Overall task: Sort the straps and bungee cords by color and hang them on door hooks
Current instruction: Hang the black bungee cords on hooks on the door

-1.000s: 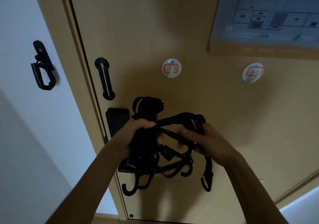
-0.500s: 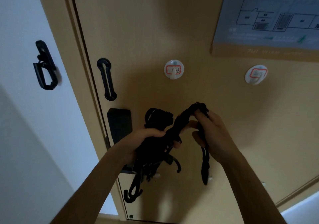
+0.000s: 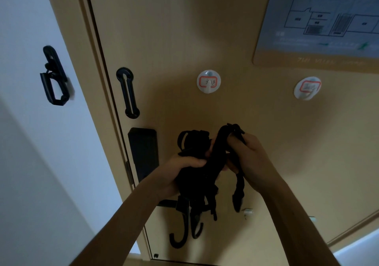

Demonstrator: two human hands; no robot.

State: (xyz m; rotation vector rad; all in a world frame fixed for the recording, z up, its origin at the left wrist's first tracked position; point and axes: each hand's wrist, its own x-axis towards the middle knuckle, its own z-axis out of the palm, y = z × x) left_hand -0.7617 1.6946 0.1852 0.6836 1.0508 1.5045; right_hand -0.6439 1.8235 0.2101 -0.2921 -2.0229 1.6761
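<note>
A tangled bundle of black straps and bungee cords (image 3: 196, 175) hangs in front of the tan door (image 3: 184, 29). My left hand (image 3: 180, 173) grips the bulk of the bundle, with black end hooks (image 3: 180, 237) dangling below. My right hand (image 3: 250, 159) grips a folded loop of black strap (image 3: 225, 138) raised at the top of the bundle; a strap end with a buckle (image 3: 238, 200) hangs beneath it. Two white round door hooks with red-bordered labels sit above: the left hook (image 3: 208, 82) and the right hook (image 3: 307, 88), both bare.
A black door lock body (image 3: 143, 153) sits left of the bundle, with a black slotted latch plate (image 3: 128, 93) above it. A black swing guard (image 3: 54, 77) is on the white wall. A floor-plan sign (image 3: 320, 19) hangs at upper right.
My right hand has drawn its strap loop closer to my left hand and slightly upward. The bundle has gathered tighter, and the dangling hooks hang lower and straighter.
</note>
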